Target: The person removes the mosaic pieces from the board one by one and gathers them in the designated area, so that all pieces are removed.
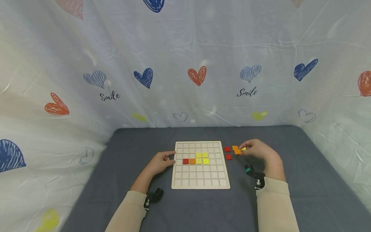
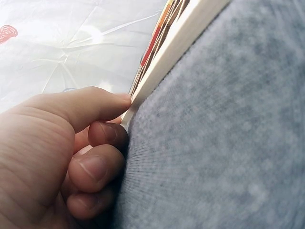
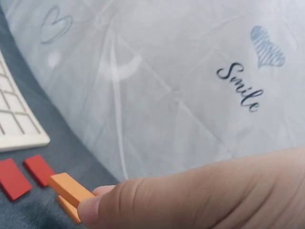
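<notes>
Left hand (image 1: 160,162), left of centre, rests thumb and forefinger against the board's (image 1: 196,183) left edge, no grip; a nudge there could skew it; board lies low-centre on the desk (image 1: 130,145), six coloured tiles (image 1: 198,161) on it; just right, two loose red tiles (image 1: 227,149); farther right, right hand (image 1: 258,150) pinches an orange tile (image 1: 238,151); second orange tile (image 1: 234,147) crowds it, could get dragged along.
</notes>
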Action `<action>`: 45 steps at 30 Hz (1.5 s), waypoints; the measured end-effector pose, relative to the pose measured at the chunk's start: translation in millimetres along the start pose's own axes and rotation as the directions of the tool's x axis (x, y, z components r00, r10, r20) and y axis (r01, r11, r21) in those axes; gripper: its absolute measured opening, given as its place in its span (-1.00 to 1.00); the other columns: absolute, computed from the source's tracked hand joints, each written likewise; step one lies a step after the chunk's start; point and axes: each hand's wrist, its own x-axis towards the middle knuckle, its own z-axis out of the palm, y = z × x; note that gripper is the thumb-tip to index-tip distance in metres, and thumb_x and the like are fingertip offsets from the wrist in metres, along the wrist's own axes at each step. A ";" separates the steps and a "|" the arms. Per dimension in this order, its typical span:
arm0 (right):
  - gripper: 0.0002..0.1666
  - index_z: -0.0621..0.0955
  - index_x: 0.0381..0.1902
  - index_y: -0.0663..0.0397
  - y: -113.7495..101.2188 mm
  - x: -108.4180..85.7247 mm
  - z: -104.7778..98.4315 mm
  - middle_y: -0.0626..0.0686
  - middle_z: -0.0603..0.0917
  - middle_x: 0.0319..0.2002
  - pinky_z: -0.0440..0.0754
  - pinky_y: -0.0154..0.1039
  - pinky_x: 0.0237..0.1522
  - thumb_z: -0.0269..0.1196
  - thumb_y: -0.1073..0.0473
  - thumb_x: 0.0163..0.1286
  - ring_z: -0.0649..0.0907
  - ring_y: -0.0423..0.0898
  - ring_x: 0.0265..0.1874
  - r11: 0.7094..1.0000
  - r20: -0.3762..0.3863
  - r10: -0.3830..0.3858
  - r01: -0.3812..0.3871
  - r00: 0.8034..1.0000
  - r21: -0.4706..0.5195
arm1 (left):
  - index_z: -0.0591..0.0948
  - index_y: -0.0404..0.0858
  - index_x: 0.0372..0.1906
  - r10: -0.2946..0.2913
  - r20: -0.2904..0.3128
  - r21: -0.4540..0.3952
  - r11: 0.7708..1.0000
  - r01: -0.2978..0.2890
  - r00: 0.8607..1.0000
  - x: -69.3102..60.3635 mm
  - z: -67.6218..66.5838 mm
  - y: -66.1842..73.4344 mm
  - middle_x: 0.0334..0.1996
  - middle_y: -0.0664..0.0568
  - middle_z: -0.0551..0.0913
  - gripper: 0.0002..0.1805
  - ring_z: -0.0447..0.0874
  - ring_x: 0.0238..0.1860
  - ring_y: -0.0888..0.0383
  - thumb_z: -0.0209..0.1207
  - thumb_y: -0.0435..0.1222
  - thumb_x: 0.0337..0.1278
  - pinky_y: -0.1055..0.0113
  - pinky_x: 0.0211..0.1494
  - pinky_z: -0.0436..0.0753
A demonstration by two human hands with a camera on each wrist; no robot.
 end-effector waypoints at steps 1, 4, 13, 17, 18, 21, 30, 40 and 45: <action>-0.66 0.73 0.00 0.27 2.9 1.7 1.8 0.29 0.64 0.12 0.48 0.23 0.13 0.41 0.21 0.30 0.55 0.21 0.06 1.000 0.011 0.008 -0.008 1.000 -0.005 | 0.59 -0.22 0.37 0.000 0.001 -0.003 1.000 0.000 1.000 0.0 0.0 -0.1 -0.72 0.12 0.39 -0.46 0.15 -0.76 0.25 0.36 -0.29 0.31 0.33 -0.64 0.24; -0.70 0.74 -0.06 0.23 10.1 8.1 7.6 0.30 0.63 0.12 0.44 0.26 0.16 0.42 0.24 0.26 0.53 0.23 0.09 0.999 0.028 0.039 -0.039 0.999 -0.014 | 0.59 -0.20 0.37 -0.004 0.002 -0.009 1.000 0.004 1.000 -0.3 -0.2 0.3 -0.72 0.12 0.39 -0.45 0.15 -0.76 0.25 0.37 -0.29 0.30 0.32 -0.63 0.24; -0.75 0.73 -0.19 0.16 17.6 18.6 17.1 0.19 0.63 -0.06 0.44 0.10 -0.01 0.47 0.30 0.14 0.52 0.12 -0.12 0.994 0.029 0.098 -0.097 0.995 -0.046 | 0.58 -0.23 0.37 0.004 0.008 -0.015 1.000 -0.004 1.000 0.2 -0.5 0.1 -0.72 0.12 0.39 -0.45 0.14 -0.76 0.25 0.36 -0.30 0.31 0.34 -0.64 0.24; -0.73 0.74 -0.15 0.15 14.2 17.4 14.8 0.24 0.62 0.02 0.46 0.15 0.04 0.47 0.27 0.15 0.52 0.15 -0.07 0.993 0.028 0.102 -0.101 0.994 -0.060 | 0.58 -0.21 0.37 0.002 0.011 -0.014 1.000 -0.002 1.000 0.5 -1.1 -0.4 -0.72 0.12 0.40 -0.46 0.14 -0.77 0.25 0.36 -0.29 0.31 0.35 -0.64 0.24; -0.72 0.74 -0.13 0.14 13.2 16.7 13.9 0.26 0.62 0.05 0.46 0.16 0.05 0.47 0.26 0.16 0.53 0.15 -0.05 0.993 0.025 0.103 -0.101 0.994 -0.058 | 0.59 -0.20 0.37 0.002 0.012 -0.013 1.000 -0.001 1.000 0.4 -1.3 -0.4 -0.72 0.12 0.40 -0.46 0.14 -0.76 0.25 0.36 -0.29 0.31 0.34 -0.64 0.24; -0.69 0.75 -0.06 0.15 7.7 12.9 10.1 0.30 0.61 0.13 0.47 0.24 0.10 0.45 0.19 0.24 0.53 0.20 0.03 0.994 -0.012 0.092 -0.092 0.996 -0.056 | 0.59 -0.19 0.37 0.005 0.009 -0.011 1.000 -0.004 1.000 0.0 -1.5 -0.2 -0.72 0.11 0.40 -0.46 0.15 -0.76 0.24 0.36 -0.29 0.31 0.33 -0.63 0.24; -0.53 0.70 0.12 0.16 -19.3 0.8 -3.6 0.20 0.61 -0.05 0.51 0.12 -0.04 0.35 -0.05 0.43 0.55 0.12 -0.10 0.998 -0.143 -0.020 0.011 0.989 -0.065 | 0.60 -0.19 0.37 0.016 0.003 0.006 1.000 -0.016 1.000 0.2 -0.8 -1.3 -0.72 0.11 0.41 -0.47 0.18 -0.76 0.24 0.36 -0.28 0.31 0.33 -0.63 0.25; -0.59 0.70 0.13 0.10 -54.4 0.6 8.5 0.02 0.36 -0.48 0.34 -0.12 -0.44 0.37 0.00 0.44 0.34 -0.04 -0.57 0.990 -0.192 -0.138 0.133 0.972 -0.039 | 0.58 -0.20 0.38 0.011 0.011 -0.012 1.000 -0.011 1.000 -1.1 -0.9 -0.2 -0.72 0.11 0.40 -0.46 0.17 -0.76 0.24 0.36 -0.29 0.32 0.33 -0.63 0.25; -0.67 0.72 0.09 0.05 -72.5 1.7 21.2 0.03 0.39 -0.47 0.36 -0.12 -0.44 0.37 0.06 0.44 0.34 -0.04 -0.59 0.982 -0.179 -0.190 0.188 0.965 -0.026 | 0.58 -0.20 0.38 0.019 0.007 -0.002 1.000 -0.019 1.000 -0.1 -1.0 -0.8 -0.72 0.11 0.41 -0.46 0.18 -0.76 0.24 0.35 -0.28 0.33 0.33 -0.63 0.26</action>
